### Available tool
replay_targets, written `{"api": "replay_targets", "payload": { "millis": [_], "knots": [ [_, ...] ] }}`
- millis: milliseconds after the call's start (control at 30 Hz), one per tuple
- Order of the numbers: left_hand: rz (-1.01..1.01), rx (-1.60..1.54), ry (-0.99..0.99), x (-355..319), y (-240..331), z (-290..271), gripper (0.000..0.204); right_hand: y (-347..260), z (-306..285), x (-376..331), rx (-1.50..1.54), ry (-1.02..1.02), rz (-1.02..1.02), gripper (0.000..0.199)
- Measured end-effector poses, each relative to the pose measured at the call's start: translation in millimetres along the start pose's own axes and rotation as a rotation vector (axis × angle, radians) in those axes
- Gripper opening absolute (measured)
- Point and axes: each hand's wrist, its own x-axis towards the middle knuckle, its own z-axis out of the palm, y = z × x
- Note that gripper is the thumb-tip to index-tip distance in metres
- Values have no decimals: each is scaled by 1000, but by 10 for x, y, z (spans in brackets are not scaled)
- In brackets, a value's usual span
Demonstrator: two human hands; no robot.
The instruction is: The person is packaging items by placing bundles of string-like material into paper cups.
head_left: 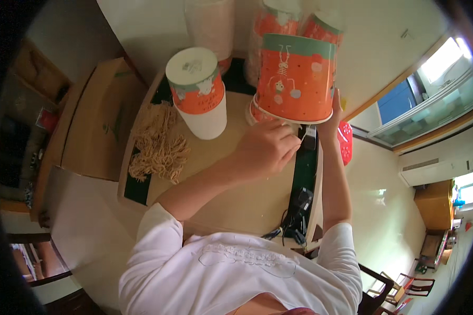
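Note:
A large orange paper bucket (294,79) with a green band and cartoon figures is upside down, its white rim facing down toward me. My right hand (332,116) grips it from the right side, the fingers partly hidden behind it. Just below the rim, my left hand (270,147) is closed in a pinch, with a thin pale string (303,137) showing at its fingertips. On the left of the table lies a loose bundle of beige strings (160,144). Beside it, an orange-and-green bucket (197,94) is upside down on top of white ones.
More stacked buckets (281,21) stand along the back, some in clear wrapping. Black adapters and cables (299,207) lie along the right edge of the brown-topped table (231,205). A cardboard box (97,121) stands at the left. Past the right edge is a red stool top (345,143).

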Motion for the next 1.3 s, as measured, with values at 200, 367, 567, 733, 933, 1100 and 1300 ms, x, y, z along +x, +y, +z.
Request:
{"api": "replay_targets", "payload": {
  "millis": [200, 367, 567, 733, 933, 1100, 1300],
  "knots": [
    [21, 372, -69, -7, -946, 875, 19, 1103, 406, 445, 37, 77, 33, 13],
    [-167, 402, -113, -140, -1433, 1254, 41, 1583, 697, 422, 101, 131, 128, 15],
    [-384, 271, -450, -229, -1549, 1568, 40, 2694, 786, 65, 227, -74, 334, 25],
    [-362, 350, -350, -397, -1672, 1755, 37, 2540, 622, 49, 124, -284, 376, 30],
    [-321, 343, -382, -630, -1610, 1961, 34, 1159, 519, 452, -154, -164, -179, 38],
    [-390, 249, -420, -700, -1613, 2029, 33, 844, 566, 405, -409, -440, -390, 45],
    [-397, 79, -101, -938, -1689, 1937, 15, 1205, 576, 283, -424, -558, -246, 30]
  ]
}}
